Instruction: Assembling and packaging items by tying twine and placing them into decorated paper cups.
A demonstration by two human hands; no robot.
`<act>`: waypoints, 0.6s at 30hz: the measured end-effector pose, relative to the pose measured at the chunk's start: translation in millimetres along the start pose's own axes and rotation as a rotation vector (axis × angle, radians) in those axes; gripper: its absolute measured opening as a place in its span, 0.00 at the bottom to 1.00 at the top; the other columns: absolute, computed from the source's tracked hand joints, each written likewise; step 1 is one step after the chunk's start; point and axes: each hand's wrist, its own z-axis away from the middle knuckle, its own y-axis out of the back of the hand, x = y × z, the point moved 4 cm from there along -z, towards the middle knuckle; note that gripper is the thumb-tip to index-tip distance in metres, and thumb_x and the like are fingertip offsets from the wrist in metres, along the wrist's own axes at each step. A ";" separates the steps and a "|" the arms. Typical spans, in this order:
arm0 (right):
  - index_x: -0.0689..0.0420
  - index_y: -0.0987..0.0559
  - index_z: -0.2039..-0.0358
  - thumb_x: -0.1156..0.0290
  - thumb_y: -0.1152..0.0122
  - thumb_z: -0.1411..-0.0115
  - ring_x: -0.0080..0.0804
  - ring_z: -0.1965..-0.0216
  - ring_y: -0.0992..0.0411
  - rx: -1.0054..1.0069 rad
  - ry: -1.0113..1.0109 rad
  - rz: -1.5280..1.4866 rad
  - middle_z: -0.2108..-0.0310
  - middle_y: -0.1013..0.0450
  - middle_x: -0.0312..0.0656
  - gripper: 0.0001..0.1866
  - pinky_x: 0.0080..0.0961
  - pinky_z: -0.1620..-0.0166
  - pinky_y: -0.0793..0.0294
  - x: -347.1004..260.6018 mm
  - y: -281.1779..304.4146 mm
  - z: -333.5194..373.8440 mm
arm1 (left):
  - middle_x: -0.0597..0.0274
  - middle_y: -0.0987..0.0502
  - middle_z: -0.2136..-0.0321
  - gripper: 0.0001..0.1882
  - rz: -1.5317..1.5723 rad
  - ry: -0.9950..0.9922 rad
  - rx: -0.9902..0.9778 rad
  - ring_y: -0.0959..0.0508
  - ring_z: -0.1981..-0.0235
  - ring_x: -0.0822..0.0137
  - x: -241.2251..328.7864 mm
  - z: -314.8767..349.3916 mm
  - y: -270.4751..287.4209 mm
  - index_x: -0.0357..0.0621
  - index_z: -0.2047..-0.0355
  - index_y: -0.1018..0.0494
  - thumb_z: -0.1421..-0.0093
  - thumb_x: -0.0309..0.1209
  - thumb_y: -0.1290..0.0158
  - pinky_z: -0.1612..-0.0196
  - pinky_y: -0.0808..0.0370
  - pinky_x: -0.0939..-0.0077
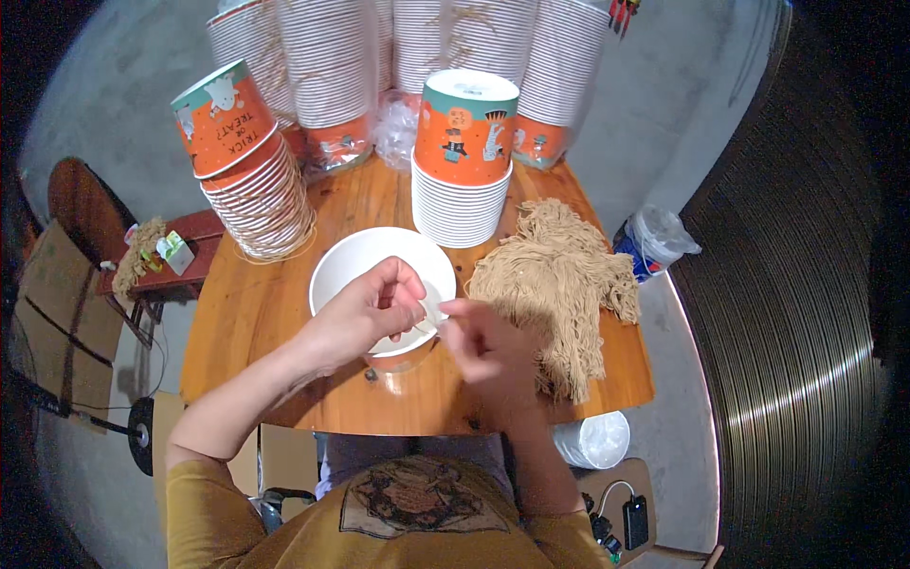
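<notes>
- Grey wall [635,104] behind, wooden surface [227,370] below, front edge close to my body. What could go wrong?

- White-lined bucket [334,268], I'd judge. Stands mouth up near the front edge, left of the middle. Looks light, and my left wrist crosses its near rim; leaning down there could tip it.

- And the tan string bundle [540,270]?

- Heaped toward the right edge, loose ends trailing to the front right corner. A snagged finger could tangle those strands or drag some off.

- State of the grip?

- Left grip [365,305]: fingers curled in toward the thumb. Right grip [479,341]: blurred, fingertips close by the left's. Whether either is clamped on something thin, cannot tell. If a strand is pinched there, a slack hold might lose it.

- Position against the grip?

- Bucket directly beneath, both hands over its near right rim. Bundle just right of the right grip. Inverted bucket stack [256,204], string looped round it, well apart by the back left corner.
</notes>
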 end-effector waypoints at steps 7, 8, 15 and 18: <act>0.60 0.24 0.71 0.76 0.41 0.44 0.17 0.81 0.36 0.049 0.155 0.139 0.83 0.33 0.34 0.02 0.19 0.76 0.36 0.8 -1.6 -1.0 | 0.72 0.33 0.72 0.06 -0.173 -0.013 -0.061 0.35 0.70 0.80 0.4 2.2 -1.9 0.41 0.60 0.33 0.36 0.28 0.53 0.66 0.35 0.85; 0.57 0.25 0.71 0.74 0.42 0.44 0.26 0.79 0.31 0.018 0.104 0.134 0.80 0.29 0.39 0.02 0.24 0.74 0.32 4.6 1.2 -0.9 | 0.72 0.32 0.71 0.07 -0.243 -0.007 -0.066 0.34 0.70 0.80 1.7 3.3 -2.8 0.40 0.60 0.32 0.35 0.29 0.54 0.65 0.34 0.85; 0.56 0.25 0.67 0.71 0.43 0.43 0.38 0.74 0.26 -0.082 -0.003 0.073 0.74 0.26 0.44 0.05 0.31 0.69 0.27 10.7 4.8 -5.4 | 0.70 0.29 0.69 0.09 -0.409 -0.059 -0.148 0.31 0.67 0.78 -0.8 1.8 -8.9 0.39 0.61 0.30 0.35 0.31 0.54 0.63 0.31 0.82; 0.60 0.25 0.71 0.71 0.41 0.43 0.24 0.78 0.34 0.023 -0.021 0.136 0.79 0.31 0.38 0.06 0.24 0.72 0.33 9.2 9.9 -4.1 | 0.69 0.28 0.70 0.09 -0.236 0.014 -0.148 0.31 0.69 0.79 -6.2 -3.7 -6.8 0.38 0.62 0.30 0.36 0.31 0.52 0.65 0.31 0.84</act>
